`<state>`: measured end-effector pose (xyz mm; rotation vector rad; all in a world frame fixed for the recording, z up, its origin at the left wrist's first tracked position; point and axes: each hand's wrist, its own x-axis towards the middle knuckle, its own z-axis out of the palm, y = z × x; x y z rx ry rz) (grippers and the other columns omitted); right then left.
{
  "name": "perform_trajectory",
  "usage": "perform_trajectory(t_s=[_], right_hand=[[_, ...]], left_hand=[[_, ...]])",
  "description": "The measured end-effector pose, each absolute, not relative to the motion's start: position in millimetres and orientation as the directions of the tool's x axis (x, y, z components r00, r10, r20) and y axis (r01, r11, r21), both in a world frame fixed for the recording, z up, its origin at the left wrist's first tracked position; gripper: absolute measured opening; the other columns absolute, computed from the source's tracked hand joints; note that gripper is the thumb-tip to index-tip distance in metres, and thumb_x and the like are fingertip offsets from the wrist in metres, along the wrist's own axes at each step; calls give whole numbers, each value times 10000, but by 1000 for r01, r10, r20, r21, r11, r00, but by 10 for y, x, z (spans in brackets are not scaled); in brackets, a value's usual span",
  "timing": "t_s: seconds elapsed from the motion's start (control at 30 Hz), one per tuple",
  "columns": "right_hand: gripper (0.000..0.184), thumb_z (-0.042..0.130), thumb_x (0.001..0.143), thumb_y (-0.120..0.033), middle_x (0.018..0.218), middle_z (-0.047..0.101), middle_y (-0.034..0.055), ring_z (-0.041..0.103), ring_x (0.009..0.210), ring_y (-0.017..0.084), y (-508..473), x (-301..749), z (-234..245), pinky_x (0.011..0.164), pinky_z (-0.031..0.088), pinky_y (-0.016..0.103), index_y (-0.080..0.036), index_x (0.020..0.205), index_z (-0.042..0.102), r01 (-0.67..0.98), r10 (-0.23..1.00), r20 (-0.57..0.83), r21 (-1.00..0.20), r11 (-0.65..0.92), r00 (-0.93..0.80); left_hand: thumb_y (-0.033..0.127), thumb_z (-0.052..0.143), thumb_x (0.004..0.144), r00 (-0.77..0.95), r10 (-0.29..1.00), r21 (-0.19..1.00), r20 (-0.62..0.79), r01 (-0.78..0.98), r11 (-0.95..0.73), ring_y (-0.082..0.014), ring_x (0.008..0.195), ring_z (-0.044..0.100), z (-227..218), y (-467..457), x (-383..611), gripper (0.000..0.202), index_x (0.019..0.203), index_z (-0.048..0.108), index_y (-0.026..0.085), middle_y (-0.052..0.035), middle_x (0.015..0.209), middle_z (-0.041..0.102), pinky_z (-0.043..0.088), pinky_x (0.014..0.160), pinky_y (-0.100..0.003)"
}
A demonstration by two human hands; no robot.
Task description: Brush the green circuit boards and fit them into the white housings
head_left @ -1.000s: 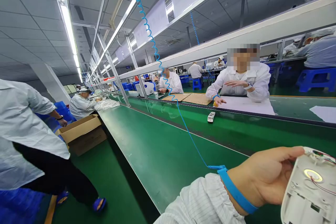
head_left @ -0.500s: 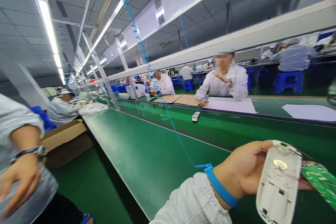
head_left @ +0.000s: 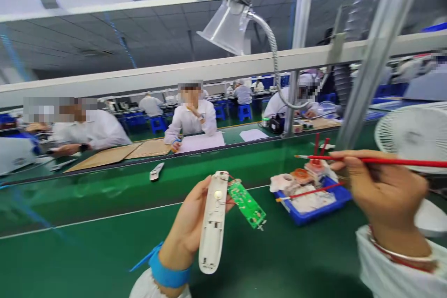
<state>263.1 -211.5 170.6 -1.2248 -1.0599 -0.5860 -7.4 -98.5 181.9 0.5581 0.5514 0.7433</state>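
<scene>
Head view: the left hand (head_left: 186,226) grips an opened white plastic casing (head_left: 213,228), its green circuit board (head_left: 247,205) out beside it on thin wires (head_left: 231,178); the right hand (head_left: 384,191) pinches a red-handled brush (head_left: 394,160) above the counter (head_left: 104,209), near a blue tray (head_left: 314,214).

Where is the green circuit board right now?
In the head view, the green circuit board sits just right of the white plastic housing held in the left hand, and left of the blue plastic tray on the green bench.
</scene>
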Motion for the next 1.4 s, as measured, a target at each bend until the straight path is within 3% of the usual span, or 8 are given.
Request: perform_trajectory(t_s=[0.13, 0.4, 0.77, 1.0, 1.17, 1.27, 1.33, 1.4], right_hand=[[124, 582, 849, -297, 659, 668, 24, 657, 632, 181, -1994, 2756, 1648, 611, 517, 284, -188, 876, 635, 883, 295, 886, -424, 201, 359], [187, 502, 851, -347, 602, 651, 39, 632, 577, 210, -1625, 2895, 1537, 550, 436, 287, -188, 761, 544, 914, 656, 692, -405, 8, 301], [188, 443, 861, -292, 571, 622, 36, 590, 534, 200, -1707, 2797, 1606, 530, 384, 279, -200, 713, 513, 939, 735, 629, -342, -29, 252], [204, 475, 873, -347, 568, 615, 15, 589, 497, 177, -2018, 2823, 1703, 498, 428, 275, -190, 764, 544, 922, 575, 761, -385, 30, 299], [88, 606, 832, -276, 611, 623, 9, 600, 520, 166, -2325, 2689, 1833, 515, 480, 295, -191, 810, 615, 831, 137, 870, -494, 255, 474], [32, 640, 796, -181, 664, 643, 25, 567, 477, 159, -2365, 2506, 1901, 472, 472, 322, -180, 771, 620, 781, -135, 867, -352, 516, 479], [47, 634, 787, -143, 694, 658, 41, 559, 468, 164, -2360, 2375, 1892, 431, 463, 333, -166, 749, 616, 721, -171, 863, -269, 639, 474], [36, 619, 789, -121, 737, 670, 59, 572, 484, 174, -2359, 2254, 1827, 405, 463, 339, -147, 763, 616, 653, -88, 882, -271, 707, 462]], left_hand=[[217, 462, 886, 568, 758, 665, -321, -434, 607, -179, 586, 671, 1863, -992, -78, 226, 941, 619, 65, -97, 702, 702, 580, 625, -306], [238, 449, 897, 548, 755, 660, -359, -423, 621, -194, 578, 679, 1863, -994, -86, 243, 898, 627, 74, -106, 667, 696, 589, 601, -316], [205, 468, 883, 527, 758, 644, -384, -435, 629, -196, 549, 671, 1908, -1008, -56, 226, 962, 632, 73, -100, 692, 701, 593, 589, -325], [223, 466, 888, 512, 761, 655, -399, -422, 627, -210, 591, 682, 1886, -993, -70, 243, 983, 614, 55, -131, 714, 700, 594, 619, -336], [208, 465, 886, 509, 768, 675, -388, -411, 613, -195, 576, 678, 1871, -1001, -56, 214, 948, 617, 70, -118, 714, 702, 592, 615, -324], [216, 471, 883, 537, 747, 673, -392, -386, 631, -190, 575, 675, 1843, -1017, -15, 214, 917, 621, 67, -115, 705, 700, 589, 611, -314], [215, 486, 874, 562, 733, 675, -384, -370, 638, -184, 571, 671, 1814, -1036, 24, 201, 892, 626, 72, -105, 698, 698, 586, 612, -309], [209, 504, 863, 585, 721, 677, -371, -361, 642, -176, 567, 665, 1778, -1059, 67, 184, 875, 631, 76, -94, 696, 695, 582, 623, -306]])
